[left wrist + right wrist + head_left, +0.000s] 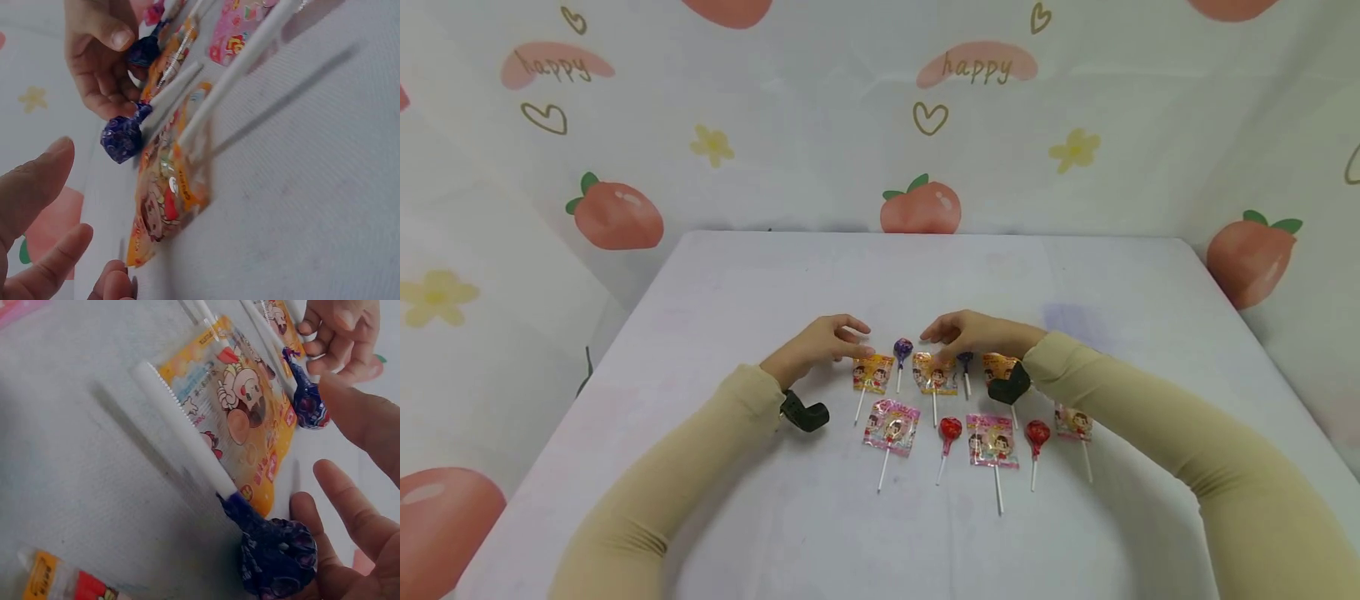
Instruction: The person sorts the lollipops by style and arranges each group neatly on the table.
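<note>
My left hand (816, 348) hovers at the left end of the upper row, fingers spread and holding nothing. Its fingertips come close to the corner of an orange-wrapped flat lollipop (165, 187); whether they touch it I cannot tell. Right of that packet lies a round purple lollipop (903, 347). My right hand (981, 333) is over the middle of the row, fingers loosely bent with nothing between them. Nearest to it are a second purple lollipop (278, 556) and the middle orange packet (244, 406). A third orange packet (1000, 367) is partly covered by the right wrist camera.
In the lower row lie pink packets on sticks (891, 427), (992, 440) and two red lollipops (950, 429), (1037, 433). Another pink packet (1073, 422) sits partly under the right sleeve. A white table (760, 283) carries them all, with a fruit-print cloth (820, 125) behind.
</note>
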A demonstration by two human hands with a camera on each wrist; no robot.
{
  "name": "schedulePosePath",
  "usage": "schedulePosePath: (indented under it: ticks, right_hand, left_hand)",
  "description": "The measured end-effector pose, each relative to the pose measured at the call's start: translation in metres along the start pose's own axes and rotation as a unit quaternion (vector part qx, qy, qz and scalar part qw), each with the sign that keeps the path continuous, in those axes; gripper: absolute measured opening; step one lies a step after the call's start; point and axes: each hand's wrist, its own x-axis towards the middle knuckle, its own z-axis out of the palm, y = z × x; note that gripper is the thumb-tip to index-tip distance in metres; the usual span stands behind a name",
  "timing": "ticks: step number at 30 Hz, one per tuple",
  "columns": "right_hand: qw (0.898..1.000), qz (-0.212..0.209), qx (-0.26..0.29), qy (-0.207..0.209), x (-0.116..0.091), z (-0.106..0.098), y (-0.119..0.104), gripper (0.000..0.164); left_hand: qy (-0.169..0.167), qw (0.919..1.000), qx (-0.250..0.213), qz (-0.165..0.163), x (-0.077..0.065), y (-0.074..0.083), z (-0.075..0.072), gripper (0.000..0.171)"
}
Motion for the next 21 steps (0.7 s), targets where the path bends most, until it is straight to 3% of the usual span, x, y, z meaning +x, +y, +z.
schedulePosePath:
  ticks: [9, 21]
  right_hand:
    - [1.000, -0.002, -0.005, -0.014, 0.0010, 0.0050, 0.0040, 0.056]
    - [0.999, 0.002, -0.041, -0.007, 0.0036, 0.0097, -0.0015, 0.052]
  left_hand:
    - [-0.015, 0.9975, 0.062, 0.030, 0.0019, -0.0026, 0.0070, 0.052]
    - [-0.031, 0.9942, 0.090, 0.052, 0.0028, -0.0008, 0.0087, 0.056]
